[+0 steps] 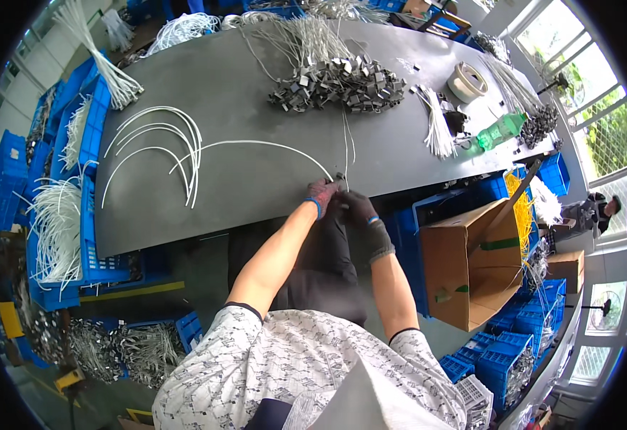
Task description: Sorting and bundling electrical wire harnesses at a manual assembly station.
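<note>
Hands are being held together at the near edge of the grey desk (pixel 256 93), the left hand (pixel 323 195) in a reddish glove and the right hand (pixel 360 209) in a dark glove, both being closed around the end of a long white cable (pixel 256 142) and a small metal clip (pixel 340 175) where the two meet. The cable is being left to arch away to the left across the desk, its far end lying near a bundle of similar white cables (pixel 163 140) that are being kept curved side by side. It is being judged light and springy rather than limp, since the arc is being held without sagging flat; it is likely smooth-skinned, so a firm pinch close to the end is being favoured over a hold further along. The clip is being judged small, hard and easy to drop, best gripped by its sides between fingertips. Farther back, a heap of metal clips (pixel 342 84) with thin leads is being kept near the middle of the desk, a roll of tape (pixel 467 80) and a green bottle (pixel 501 131) are lying toward the right end, and an open cardboard box (pixel 471 261) among blue crates (pixel 87 143) is standing beside the desk.
</note>
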Available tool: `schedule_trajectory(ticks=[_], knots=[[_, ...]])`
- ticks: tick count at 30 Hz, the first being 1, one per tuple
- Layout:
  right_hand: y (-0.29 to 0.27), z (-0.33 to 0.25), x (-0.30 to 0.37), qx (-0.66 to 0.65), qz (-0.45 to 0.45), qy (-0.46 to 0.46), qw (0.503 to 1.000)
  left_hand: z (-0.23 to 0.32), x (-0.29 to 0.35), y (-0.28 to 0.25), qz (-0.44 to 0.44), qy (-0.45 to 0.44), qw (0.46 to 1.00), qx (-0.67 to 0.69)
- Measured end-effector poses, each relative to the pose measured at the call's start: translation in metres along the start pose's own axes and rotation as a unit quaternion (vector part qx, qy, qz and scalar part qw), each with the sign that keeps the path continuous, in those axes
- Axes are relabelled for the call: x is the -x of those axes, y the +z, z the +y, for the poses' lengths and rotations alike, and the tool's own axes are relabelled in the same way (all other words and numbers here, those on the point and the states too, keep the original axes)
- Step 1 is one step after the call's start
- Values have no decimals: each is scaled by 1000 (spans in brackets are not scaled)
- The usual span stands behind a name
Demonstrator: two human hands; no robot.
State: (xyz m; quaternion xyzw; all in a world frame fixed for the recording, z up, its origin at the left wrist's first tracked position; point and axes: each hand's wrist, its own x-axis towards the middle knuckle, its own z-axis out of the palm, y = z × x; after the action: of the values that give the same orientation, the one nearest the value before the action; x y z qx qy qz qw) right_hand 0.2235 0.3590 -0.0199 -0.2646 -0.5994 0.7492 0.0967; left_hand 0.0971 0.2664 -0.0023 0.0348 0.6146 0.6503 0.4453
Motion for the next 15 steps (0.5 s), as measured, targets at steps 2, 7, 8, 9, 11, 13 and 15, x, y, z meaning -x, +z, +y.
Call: schedule_trajectory(ticks=[2,7,8,9,11,13,15], knots=[[-21,22,25,208,1,-76,975,-1,-7,24,-3,-27,996,90],[-63,86,156,509,97,34,855,17,-45,45,49,-24,988,146],[-68,98,187,563,42,98,819,18,-57,46,71,-9,988,137],[-79,111,224,610,-12,161,776,12,-66,48,74,-14,988,134],[-114,181,303,594,-64,145,789,0,-86,57,13,-4,996,87],[-92,195,368,535,110,150,824,-37,-99,47,14,24,999,-30],[-97,196,371,504,81,106,853,-79,-139,-40,171,380,750,-513]])
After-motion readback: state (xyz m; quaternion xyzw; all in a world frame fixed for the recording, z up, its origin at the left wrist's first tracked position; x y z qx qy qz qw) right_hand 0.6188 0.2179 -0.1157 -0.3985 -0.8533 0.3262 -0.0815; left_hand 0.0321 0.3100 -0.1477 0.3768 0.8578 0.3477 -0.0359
